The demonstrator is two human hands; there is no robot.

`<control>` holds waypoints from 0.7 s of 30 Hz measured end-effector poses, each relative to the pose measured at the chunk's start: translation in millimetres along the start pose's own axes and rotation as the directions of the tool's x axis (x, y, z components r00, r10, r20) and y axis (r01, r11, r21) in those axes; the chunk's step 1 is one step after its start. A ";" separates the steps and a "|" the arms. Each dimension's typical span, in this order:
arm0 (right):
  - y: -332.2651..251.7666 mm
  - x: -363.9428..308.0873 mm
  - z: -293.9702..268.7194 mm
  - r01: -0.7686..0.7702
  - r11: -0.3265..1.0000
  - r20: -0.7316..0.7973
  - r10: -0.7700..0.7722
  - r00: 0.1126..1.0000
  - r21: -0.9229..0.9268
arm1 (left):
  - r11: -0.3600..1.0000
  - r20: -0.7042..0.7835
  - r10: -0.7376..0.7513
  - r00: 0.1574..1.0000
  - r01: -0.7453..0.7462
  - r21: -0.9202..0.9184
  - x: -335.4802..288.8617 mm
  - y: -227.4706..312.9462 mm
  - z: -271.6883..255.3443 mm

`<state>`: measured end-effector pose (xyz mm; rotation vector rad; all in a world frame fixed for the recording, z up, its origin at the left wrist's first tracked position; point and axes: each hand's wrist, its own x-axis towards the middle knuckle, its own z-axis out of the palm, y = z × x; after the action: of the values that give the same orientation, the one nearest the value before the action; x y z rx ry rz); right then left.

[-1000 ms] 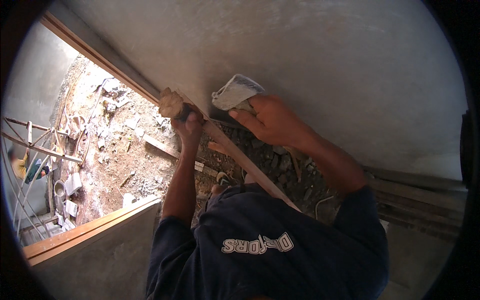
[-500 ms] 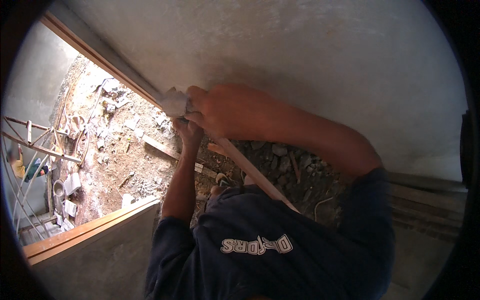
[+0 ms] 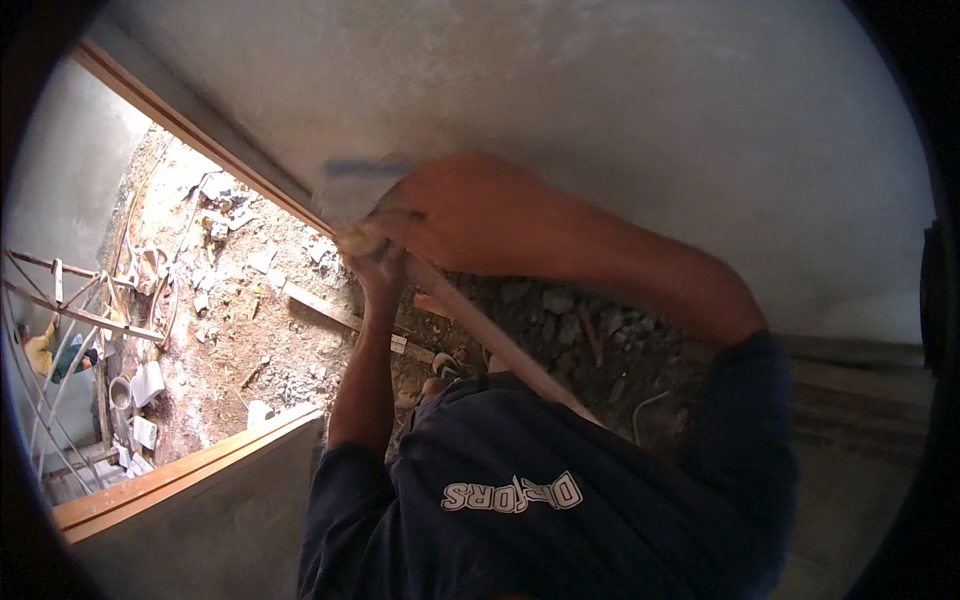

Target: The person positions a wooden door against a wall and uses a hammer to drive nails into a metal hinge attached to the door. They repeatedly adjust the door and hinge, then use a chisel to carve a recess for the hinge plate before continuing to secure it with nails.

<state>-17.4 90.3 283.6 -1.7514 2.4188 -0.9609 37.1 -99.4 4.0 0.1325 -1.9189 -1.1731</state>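
At the wall beside the window frame, my right hand [image 3: 435, 215] is closed around a flat trowel-like tool [image 3: 348, 190]. Its pale blade, with a bluish upper edge, is smeared by motion and lies against or just off the grey plastered wall [image 3: 640, 110]. Just below, my left hand [image 3: 378, 272] is raised with its fingers bent. A yellowish-brown lump [image 3: 355, 240] shows at those fingertips, next to the wooden frame strip [image 3: 220, 155]; what it is cannot be made out. My right hand partly hides the tool's handle.
A wooden batten [image 3: 510, 345] slants from near my hands to my body. A wooden sill [image 3: 190, 468] tops the low wall at left. Beyond lie rubble ground [image 3: 250, 330], a metal scaffold frame [image 3: 85, 300], a bucket [image 3: 120, 392] and another person [image 3: 45, 352]. Broken stones [image 3: 560, 325] lie below.
The tool in my right hand has turned and moved slightly up the wall, its blue edge now showing. My left hand is slightly lower, and the yellowish lump has come into sight.
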 end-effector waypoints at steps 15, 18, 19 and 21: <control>48.4 -170.8 86.4 -0.342 0.904 -0.168 0.390 0.905 0.257 | 0.881 0.603 0.465 0.648 -0.405 -0.244 -26.0 67.0 -3.6; 37.6 -193.2 91.9 -0.292 0.891 -0.196 0.374 0.907 0.348 | 0.865 0.612 0.489 0.621 -0.438 -0.246 -29.1 68.0 -1.2; 36.0 -202.9 93.7 -0.349 0.856 -0.129 0.424 0.896 0.382 | 0.860 0.621 0.495 0.608 -0.445 -0.250 -28.6 69.1 -1.9; 36.2 -221.0 99.2 -0.463 0.774 0.008 0.510 0.860 0.433 | 0.865 0.630 0.491 0.602 -0.421 -0.272 -27.3 66.3 -1.4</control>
<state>69.0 241.1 111.0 -0.8803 2.2973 -1.3831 76.6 -50.5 38.5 -0.9419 -2.3050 -1.0114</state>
